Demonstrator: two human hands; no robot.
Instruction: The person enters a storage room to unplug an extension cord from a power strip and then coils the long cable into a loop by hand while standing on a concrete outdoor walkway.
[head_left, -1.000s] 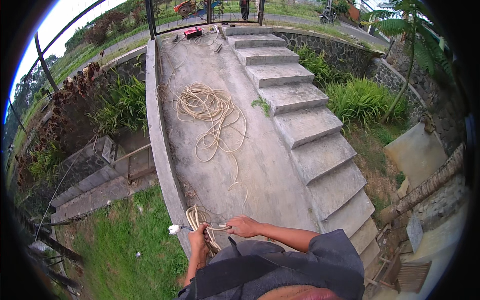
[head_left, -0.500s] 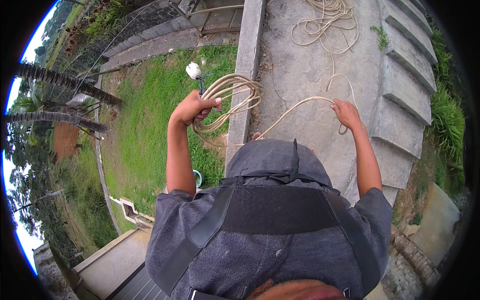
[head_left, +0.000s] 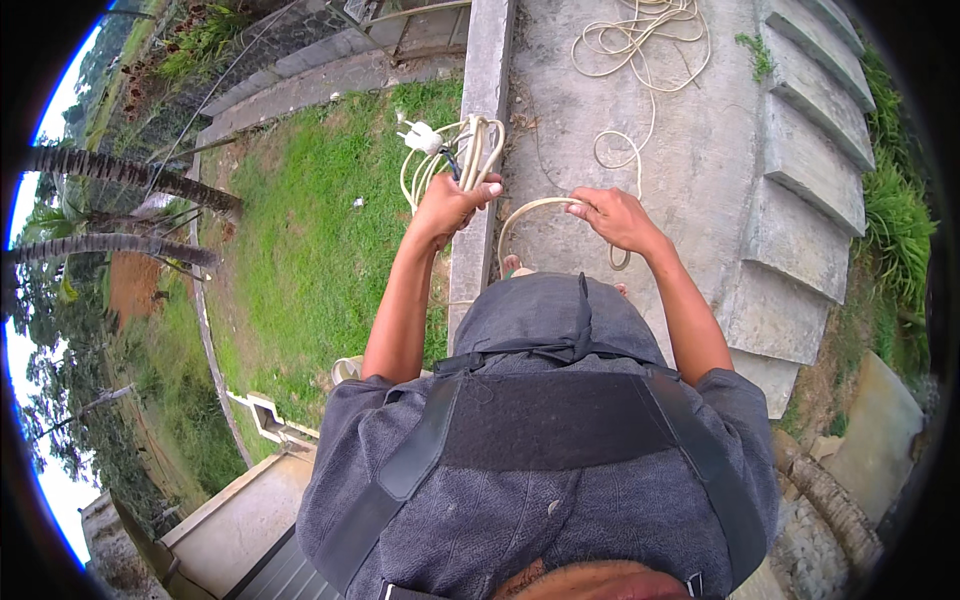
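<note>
My left hand is closed round a gathered coil of cream cord, held up over the low wall. A white plug sticks out of the bundle beside the thumb, with a dark piece at its base. To the right, my right hand pinches a single length of the same cord over the concrete path. From that pinch the cord arcs left and down toward my left hand. Another stretch loops below my right hand and runs up the path to a loose pile of cord.
A low concrete wall divides the grass from the concrete path. Overlapping concrete steps line the right side. A pale hollow block and a round pale container stand at lower left.
My right hand has moved left with the cord, closer to my left hand. The left hand has shifted right, its coil now turned upward. The slack on the path has shifted.
</note>
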